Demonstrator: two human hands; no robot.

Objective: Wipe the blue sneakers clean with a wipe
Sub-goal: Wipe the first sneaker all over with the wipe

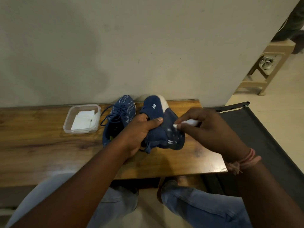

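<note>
Blue sneaker (158, 129) gripped by left hand (139, 134); right hand (209, 129) apparently presses wipe (189, 122) against it

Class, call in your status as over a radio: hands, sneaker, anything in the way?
Left hand grips held sneaker. Right hand pinches wipe on its heel. Second sneaker on table. Nothing in the way.
</note>
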